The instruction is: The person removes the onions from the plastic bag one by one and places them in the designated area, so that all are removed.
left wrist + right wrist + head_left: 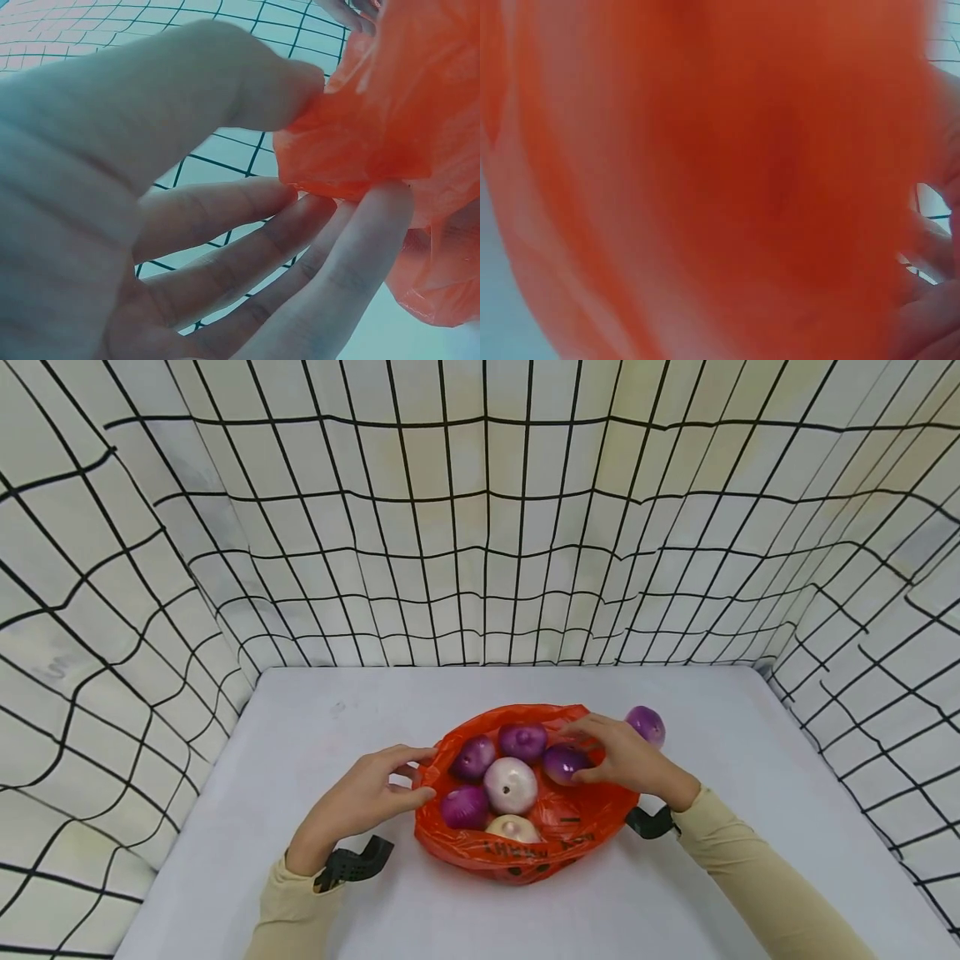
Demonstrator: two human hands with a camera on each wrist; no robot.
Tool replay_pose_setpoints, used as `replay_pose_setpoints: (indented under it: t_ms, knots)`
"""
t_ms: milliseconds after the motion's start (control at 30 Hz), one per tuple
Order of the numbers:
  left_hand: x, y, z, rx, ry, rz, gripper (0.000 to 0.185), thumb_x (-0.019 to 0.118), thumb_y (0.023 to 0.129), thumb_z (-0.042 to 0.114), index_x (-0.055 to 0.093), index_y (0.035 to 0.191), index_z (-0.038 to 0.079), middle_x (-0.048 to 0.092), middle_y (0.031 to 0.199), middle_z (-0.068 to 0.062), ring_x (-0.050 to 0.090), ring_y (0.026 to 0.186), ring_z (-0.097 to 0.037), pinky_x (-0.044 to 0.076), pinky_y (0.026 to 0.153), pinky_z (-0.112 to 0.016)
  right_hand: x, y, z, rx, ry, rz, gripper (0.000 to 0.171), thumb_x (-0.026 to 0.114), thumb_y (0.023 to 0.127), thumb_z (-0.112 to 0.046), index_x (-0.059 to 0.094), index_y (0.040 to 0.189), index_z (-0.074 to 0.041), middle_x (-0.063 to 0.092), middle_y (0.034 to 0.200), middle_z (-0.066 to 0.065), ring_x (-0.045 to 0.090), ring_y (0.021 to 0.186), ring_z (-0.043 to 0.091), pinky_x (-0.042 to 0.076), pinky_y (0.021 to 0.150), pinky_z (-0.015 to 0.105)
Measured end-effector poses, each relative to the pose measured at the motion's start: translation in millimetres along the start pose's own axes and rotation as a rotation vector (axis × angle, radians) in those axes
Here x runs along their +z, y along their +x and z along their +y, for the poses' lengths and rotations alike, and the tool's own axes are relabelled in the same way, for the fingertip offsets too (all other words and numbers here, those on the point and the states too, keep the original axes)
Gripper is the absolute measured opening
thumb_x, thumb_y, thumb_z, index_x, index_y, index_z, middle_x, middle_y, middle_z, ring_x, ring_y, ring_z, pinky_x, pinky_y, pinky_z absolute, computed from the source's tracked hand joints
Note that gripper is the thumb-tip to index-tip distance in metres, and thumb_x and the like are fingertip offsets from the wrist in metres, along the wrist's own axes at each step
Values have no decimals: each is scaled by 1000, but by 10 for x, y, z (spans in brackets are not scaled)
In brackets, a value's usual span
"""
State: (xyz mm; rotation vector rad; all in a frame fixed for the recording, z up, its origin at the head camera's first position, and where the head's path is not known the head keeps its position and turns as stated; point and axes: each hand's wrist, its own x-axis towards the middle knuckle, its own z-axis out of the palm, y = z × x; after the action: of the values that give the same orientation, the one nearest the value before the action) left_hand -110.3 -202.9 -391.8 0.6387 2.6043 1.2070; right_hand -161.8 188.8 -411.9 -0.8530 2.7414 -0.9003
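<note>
Where slumped lowest, at the near wall of the bag [525, 858], could spill: thin plastic, no stiffness, and a pale onion [513, 828] pressed right against that fold. Nothing but the heap's own weight keeping it in.

Next out, left hand [367, 797] pinching the bag's left rim between thumb [255, 82] and fingers [337, 247]. Looks a light grip on slick film; liable to slide free if tugged, letting that side drop. Pulled too hard, could tear instead.

Mid-bag, white onion [511, 784] ringed by purple ones [465, 807], all touching. Round, smooth, ready to roll once disturbed.

Further right, right hand [626, 760] curled over a purple onion [564, 762] just inside the right rim, seemingly grasping it. Right wrist view filled with orange blur, so no checking the hold. Glossy skin, so might squirt out of a partial grip.

Beyond, loose onion [646, 725] on the table [315, 727], just behind the right hand and outside the bag. Easily knocked by the knuckles, then free to roll toward the netted wall [480, 568].
</note>
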Motion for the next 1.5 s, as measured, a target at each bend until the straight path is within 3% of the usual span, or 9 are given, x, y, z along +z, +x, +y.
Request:
replay_pose_setpoints:
  t_ms: [567,1067,1300,1500]
  knots:
    - [22,10,-11,-44,-7,1,54,76,93,26,62,141,6,69,134,-11,69,114,-26,64,91,-35,146,-38,154,42,6,19,57,91,78,-25,68,129,-14,71,130,7,66,121,29,62,98,48]
    - [4,7,-25,-5,8,10,55,75,94,27,61,142,4,68,136,-13,70,114,-26,64,92,-38,168,-84,180,31,-33,39,48,87,81,-22,70,125,-14,72,130,8,68,118,29,63,95,46]
    - [2,4,-24,-5,7,11,54,75,94,26,61,141,4,68,136,-14,70,113,-26,64,92,-37,134,-118,152,-7,-23,100,47,85,80,-16,69,125,-15,71,128,7,69,117,28,63,94,45]
    - [-8,-1,-15,-6,5,7,55,75,94,28,61,141,3,68,136,-14,69,113,-26,64,92,-37,78,-152,125,11,-2,137,49,85,82,-17,68,128,-16,70,129,5,70,117,28,63,96,47]
